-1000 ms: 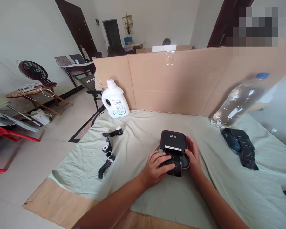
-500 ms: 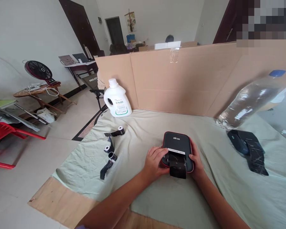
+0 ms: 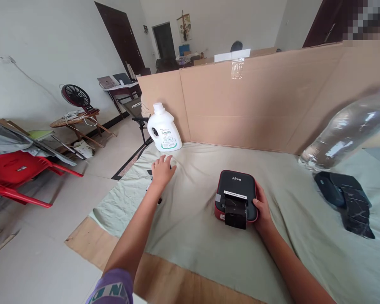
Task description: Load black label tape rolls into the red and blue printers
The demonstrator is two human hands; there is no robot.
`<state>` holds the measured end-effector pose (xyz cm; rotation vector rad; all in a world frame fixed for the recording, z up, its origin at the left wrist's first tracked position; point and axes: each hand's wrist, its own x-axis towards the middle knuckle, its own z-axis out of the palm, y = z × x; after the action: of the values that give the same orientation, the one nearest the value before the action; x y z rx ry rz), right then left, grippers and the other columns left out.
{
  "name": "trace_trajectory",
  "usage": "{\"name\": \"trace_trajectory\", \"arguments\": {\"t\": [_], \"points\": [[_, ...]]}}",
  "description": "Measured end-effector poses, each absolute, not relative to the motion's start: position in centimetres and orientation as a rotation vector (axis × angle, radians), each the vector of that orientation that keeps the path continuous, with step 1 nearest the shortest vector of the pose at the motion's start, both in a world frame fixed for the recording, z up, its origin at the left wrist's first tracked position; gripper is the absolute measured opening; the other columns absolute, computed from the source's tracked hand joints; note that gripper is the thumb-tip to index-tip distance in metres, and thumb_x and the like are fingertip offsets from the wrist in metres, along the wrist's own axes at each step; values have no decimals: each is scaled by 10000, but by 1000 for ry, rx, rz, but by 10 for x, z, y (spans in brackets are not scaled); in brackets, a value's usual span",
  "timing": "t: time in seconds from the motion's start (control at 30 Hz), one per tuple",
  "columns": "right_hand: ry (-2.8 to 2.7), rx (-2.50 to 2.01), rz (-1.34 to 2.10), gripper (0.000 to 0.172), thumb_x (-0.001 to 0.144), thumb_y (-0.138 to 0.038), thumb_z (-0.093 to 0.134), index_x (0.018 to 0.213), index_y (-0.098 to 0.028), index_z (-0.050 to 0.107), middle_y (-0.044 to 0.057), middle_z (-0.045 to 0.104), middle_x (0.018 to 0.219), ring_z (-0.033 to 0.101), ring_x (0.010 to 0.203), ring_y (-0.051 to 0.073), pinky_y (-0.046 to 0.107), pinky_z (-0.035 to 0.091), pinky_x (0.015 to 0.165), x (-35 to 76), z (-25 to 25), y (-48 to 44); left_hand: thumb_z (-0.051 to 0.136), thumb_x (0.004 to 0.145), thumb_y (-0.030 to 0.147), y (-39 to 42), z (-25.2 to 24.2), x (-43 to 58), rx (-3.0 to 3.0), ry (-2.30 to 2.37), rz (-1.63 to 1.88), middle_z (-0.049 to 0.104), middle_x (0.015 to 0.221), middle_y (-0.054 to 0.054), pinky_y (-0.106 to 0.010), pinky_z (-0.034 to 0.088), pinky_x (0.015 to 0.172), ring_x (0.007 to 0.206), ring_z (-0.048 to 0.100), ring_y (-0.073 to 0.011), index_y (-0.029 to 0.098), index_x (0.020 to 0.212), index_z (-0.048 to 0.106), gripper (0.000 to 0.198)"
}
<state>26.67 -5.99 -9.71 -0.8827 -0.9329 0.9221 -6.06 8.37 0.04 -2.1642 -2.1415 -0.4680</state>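
My right hand grips the right side of a small black label printer with red sides, thumb on its top edge. A strip of black film hangs from the slot at the printer's near end. To the left, my left hand is stretched out over the small rolls of black film, fingers apart. The hand and forearm hide most of those rolls; a black end shows beside the fingers. I see nothing held in that hand.
A white detergent jug stands behind my left hand. At right are a large clear bottle with a blue cap and a dark device with black film. A cardboard panel borders the cloth.
My left hand has left the printer and moved left and forward over the film rolls. My right hand remains on the printer. The camera view has turned slightly left.
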Motion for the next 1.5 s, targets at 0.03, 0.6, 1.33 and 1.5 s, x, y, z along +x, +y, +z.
{"name": "trace_trajectory", "arguments": {"t": [0.03,0.6,1.33,1.5], "points": [[-935,-878,925,628,790,-427,628,1398,-315,520,32,490,1498,370,1421,360,606,230,1184,267,-99,-59,568,878,343,96,4,-70,-2188,-2242,-232,557,1413,-150,-513,376,1079,1293,514,-347,222,1359,543,496],[-959,-857,930,615,802,-407,636,1401,-344,512,21,476,1508,351,1436,354,570,240,1198,272,-104,-55,470,875,233,-30,33,-75,-3149,-1630,-247,691,982,-54,-278,484,734,828,649,-190,237,952,678,222],[-919,-902,958,562,763,-406,655,1314,-319,581,42,547,1441,457,1352,361,619,350,1110,266,-86,-60,591,850,334,-51,26,-90,-2767,-1775,-272,463,1496,-41,-334,476,985,1310,516,-252,291,1422,460,588],[-898,-894,962,558,751,-393,654,1300,-317,590,44,555,1429,445,1358,371,617,339,1118,265,-84,-61,590,865,287,-42,11,-77,-2722,-1909,55,652,1252,-64,-338,499,860,1100,646,-262,264,1285,598,420]]}}
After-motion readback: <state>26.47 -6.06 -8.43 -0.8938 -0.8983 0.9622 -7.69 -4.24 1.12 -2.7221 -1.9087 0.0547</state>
